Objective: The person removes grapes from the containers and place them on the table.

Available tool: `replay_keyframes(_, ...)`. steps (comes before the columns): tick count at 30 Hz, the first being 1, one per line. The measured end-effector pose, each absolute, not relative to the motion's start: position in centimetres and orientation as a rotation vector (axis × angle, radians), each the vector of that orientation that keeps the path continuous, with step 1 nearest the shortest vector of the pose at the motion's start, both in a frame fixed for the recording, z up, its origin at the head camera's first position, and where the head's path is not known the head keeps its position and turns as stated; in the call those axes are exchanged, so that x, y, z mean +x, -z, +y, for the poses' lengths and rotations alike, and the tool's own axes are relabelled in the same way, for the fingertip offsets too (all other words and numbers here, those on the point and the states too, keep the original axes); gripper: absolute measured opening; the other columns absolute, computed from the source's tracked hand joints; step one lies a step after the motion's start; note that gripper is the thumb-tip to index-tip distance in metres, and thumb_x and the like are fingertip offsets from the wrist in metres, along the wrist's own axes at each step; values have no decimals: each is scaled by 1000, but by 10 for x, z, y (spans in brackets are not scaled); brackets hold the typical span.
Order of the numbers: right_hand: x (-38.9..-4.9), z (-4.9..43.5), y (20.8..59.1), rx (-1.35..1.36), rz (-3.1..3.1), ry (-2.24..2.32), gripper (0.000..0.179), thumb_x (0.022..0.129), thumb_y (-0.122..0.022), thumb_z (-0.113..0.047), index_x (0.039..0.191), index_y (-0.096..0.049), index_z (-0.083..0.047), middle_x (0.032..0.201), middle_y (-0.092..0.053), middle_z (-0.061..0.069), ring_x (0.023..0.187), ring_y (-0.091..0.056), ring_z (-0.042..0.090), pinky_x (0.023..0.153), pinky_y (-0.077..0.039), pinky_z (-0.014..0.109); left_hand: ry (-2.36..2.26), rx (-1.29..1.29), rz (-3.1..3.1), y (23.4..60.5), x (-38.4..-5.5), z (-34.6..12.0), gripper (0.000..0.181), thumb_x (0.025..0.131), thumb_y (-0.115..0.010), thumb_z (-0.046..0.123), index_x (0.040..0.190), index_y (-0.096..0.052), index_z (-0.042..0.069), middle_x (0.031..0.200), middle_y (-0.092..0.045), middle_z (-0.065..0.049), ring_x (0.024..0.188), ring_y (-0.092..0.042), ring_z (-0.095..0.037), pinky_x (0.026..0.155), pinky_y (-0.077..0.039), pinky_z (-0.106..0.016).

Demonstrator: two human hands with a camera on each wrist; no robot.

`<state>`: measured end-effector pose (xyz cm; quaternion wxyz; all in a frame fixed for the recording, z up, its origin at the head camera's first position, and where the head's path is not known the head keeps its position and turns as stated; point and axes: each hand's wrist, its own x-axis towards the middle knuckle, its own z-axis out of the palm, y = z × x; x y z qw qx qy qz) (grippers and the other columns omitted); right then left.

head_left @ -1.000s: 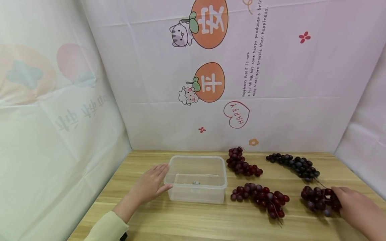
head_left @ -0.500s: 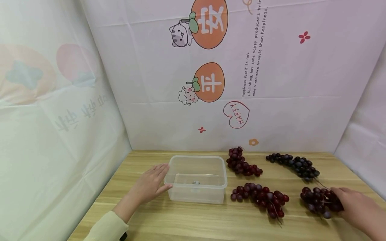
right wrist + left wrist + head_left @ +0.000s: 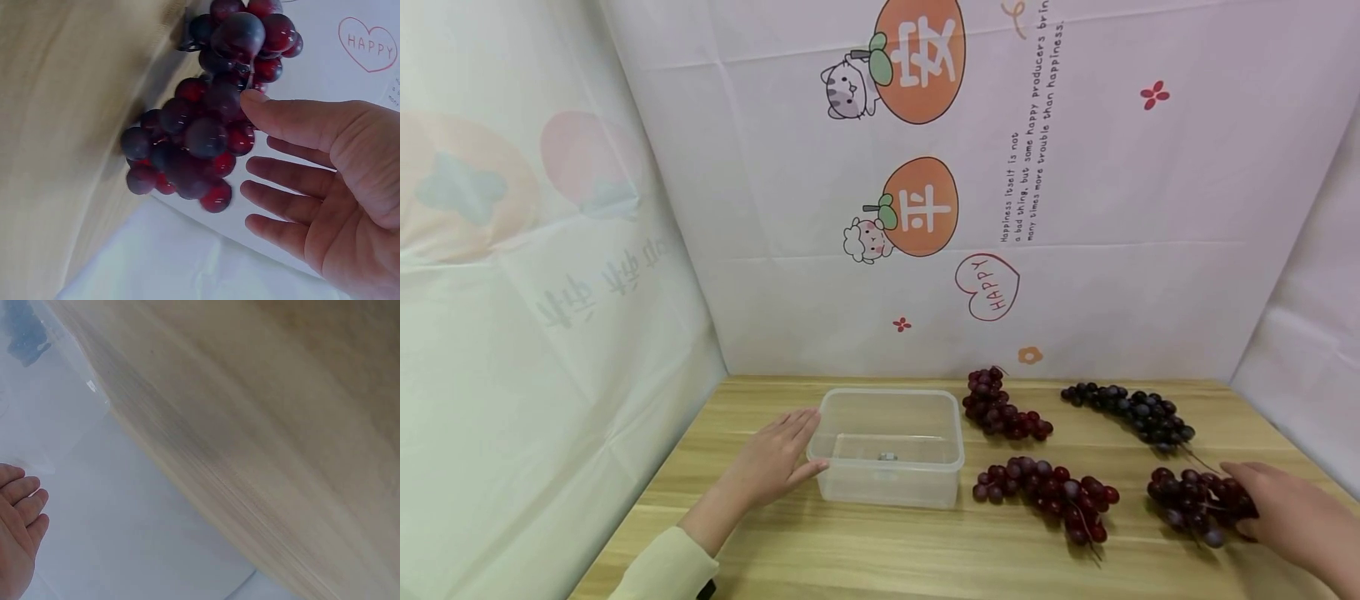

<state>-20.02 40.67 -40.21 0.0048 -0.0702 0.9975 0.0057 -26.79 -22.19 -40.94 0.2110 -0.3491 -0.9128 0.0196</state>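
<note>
My left hand [image 3: 771, 462] rests with straight fingers at the left rim of a clear plastic box [image 3: 891, 485]; nothing shows inside its grasp. The left wrist view catches only part of that hand [image 3: 19, 525], fingers extended. On the right, my right hand [image 3: 1292, 510] is beside a bunch of dark red grapes [image 3: 1191, 500] lying on the table. Seen from the right wrist, the thumb tip reaches the edge of the grapes [image 3: 200, 134], while the other fingers of the hand [image 3: 337, 181] stay loosely straight and apart from them.
Two more red bunches, one in front [image 3: 1048, 492] and one behind [image 3: 1000, 408], lie right of the box. A black grape bunch [image 3: 1131, 412] is at the back right. Printed white cloth [image 3: 820, 317] borders the wooden table [image 3: 850, 550] behind and at both sides.
The bunch by my right hand has turned slightly in place. Over the last half second the right hand's fingers have spread, its thumb now showing below. The left hand stays put.
</note>
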Motion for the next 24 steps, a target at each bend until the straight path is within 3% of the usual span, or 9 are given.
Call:
replay_keyframes(9, -205, 405, 395, -206, 3145, -25, 72, 65, -88, -16, 113, -52, 22, 104, -55, 42, 91, -55, 56, 73, -50, 61, -43, -968, -2557, 408, -266, -223, 75, 99, -48, 52, 142, -41, -9, 145, -44, -22, 133, -42, -35, 111, -34, -48)
replay_keyframes(16, -210, 401, 385, -268, 3269, -41, 66, 67, -87, -17, 110, -55, 21, 99, -58, 39, 84, -60, 50, 67, -52, 56, -20, -1005, -2515, 406, -266, -224, 74, 98, -48, 51, 139, -44, -10, 141, -47, -24, 131, -44, -37, 110, -34, -50)
replay_keyframes(24, -214, 383, 363, -329, 3364, -5, 64, 74, -83, -17, 116, -53, 20, 107, -56, 42, 95, -55, 57, 77, -48, 65, -65, -988, -2529, 401, -267, -225, 75, 99, -47, 52, 141, -43, -10, 143, -45, -24, 133, -42, -36, 112, -31, -50)
